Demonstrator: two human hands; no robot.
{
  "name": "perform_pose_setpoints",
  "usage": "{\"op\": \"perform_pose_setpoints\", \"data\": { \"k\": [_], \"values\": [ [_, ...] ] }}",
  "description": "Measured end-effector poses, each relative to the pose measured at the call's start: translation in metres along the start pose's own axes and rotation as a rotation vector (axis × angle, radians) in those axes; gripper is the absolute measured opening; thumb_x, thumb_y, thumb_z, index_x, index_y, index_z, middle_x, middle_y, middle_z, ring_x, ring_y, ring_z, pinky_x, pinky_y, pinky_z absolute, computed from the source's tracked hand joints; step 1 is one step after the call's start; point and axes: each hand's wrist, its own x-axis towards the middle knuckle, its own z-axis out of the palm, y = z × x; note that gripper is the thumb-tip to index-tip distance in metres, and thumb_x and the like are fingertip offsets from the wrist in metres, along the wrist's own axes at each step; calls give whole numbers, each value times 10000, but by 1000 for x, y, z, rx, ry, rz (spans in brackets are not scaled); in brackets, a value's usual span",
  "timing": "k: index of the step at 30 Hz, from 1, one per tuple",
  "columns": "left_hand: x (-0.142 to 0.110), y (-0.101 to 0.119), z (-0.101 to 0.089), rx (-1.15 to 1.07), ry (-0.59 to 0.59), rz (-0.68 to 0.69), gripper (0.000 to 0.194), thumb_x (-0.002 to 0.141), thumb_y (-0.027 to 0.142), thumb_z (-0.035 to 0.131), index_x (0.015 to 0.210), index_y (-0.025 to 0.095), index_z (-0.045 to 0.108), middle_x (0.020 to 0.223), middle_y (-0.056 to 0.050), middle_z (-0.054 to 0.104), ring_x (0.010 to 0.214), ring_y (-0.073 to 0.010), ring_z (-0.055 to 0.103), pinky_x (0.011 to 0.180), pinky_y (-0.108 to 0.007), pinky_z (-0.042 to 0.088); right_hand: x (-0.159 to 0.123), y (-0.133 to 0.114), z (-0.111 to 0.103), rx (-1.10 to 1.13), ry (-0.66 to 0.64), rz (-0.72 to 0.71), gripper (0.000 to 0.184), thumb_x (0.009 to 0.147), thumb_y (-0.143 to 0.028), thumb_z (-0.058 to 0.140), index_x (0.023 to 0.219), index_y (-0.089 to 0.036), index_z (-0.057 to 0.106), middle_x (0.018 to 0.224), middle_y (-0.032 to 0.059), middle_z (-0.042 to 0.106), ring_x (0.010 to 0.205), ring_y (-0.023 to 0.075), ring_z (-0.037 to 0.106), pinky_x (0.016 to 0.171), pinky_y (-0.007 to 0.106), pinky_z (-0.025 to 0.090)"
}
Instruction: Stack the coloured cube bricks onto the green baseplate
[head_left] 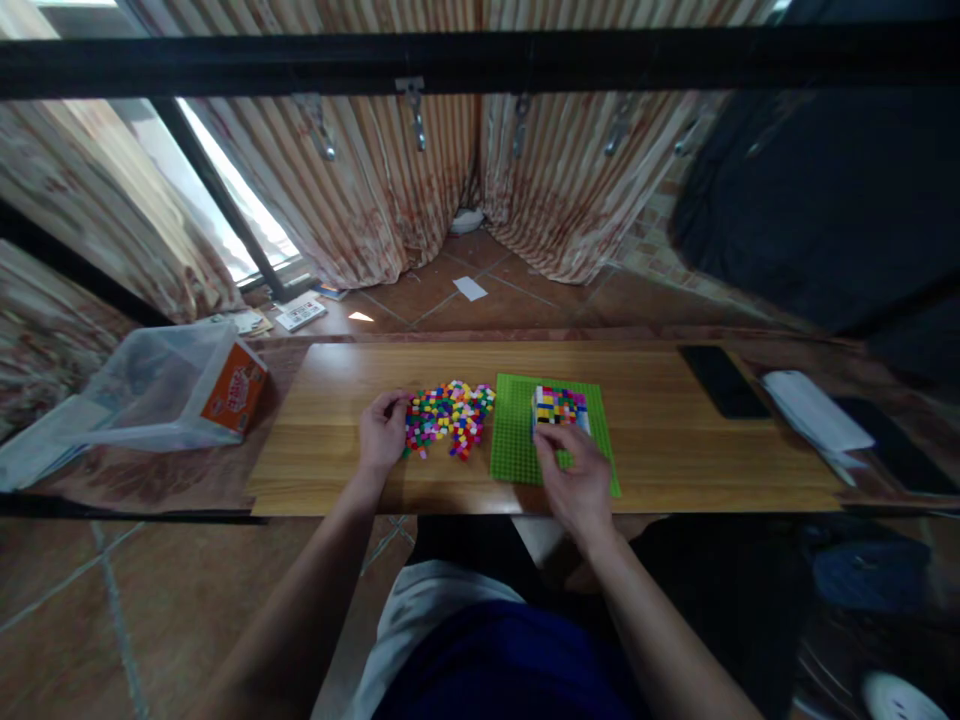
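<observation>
A loose pile of small multicoloured building bricks [450, 412] lies near the middle of the wooden board. At the pile's left edge is my left hand [382, 432], its thumb and fingers drawn together; whatever is between them is too small to make out. To the right of the pile lies a green studded baseplate [514, 425]. It carries a block of bricks [561, 403] in mixed colours. My right hand [577, 475] is over the baseplate, fingers pinched at the near left corner of that block. The fingers hide what they hold, if anything, and part of the block's near side.
A clear plastic bin [165, 385] with an orange label stands left of the wooden board [322, 400]. A black phone [724, 381] lies on the board's right side, with a white object [816, 410] beyond it. A dark metal bar [480, 65] crosses above, before striped curtains.
</observation>
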Motion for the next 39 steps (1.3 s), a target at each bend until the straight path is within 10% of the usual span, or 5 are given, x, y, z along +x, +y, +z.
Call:
{"op": "perform_pose_setpoints", "data": {
  "k": [6,17,29,39],
  "values": [
    [-2,1,0,-2,4,-16,268,833,335,542,901,156,729,902,-65,750,839,-189,673,789,-296,526,-27,-10,52,-182,-300,-92,137,905,-312,585,933,-236,695,898,49,696,878,228,616,817,361,455],
    [-3,1,0,-4,5,-9,252,834,320,535,890,163,723,891,-59,747,842,-188,671,803,-298,523,-22,-13,87,-431,-288,-103,127,914,-315,587,883,-237,682,881,61,692,859,247,551,772,375,327],
    [-2,1,0,24,3,5,266,841,314,522,901,165,733,898,-56,747,835,-184,668,786,-284,520,-17,-5,77,-193,-274,-119,206,944,-225,503,986,-231,705,968,64,694,920,222,595,849,353,437],
    [1,-4,-1,7,-3,-18,278,819,336,546,925,159,731,900,-63,748,830,-186,673,769,-277,525,-22,-2,16,84,-68,45,248,960,-314,476,1014,-241,706,1001,72,707,952,200,669,872,356,519]
  ]
}}
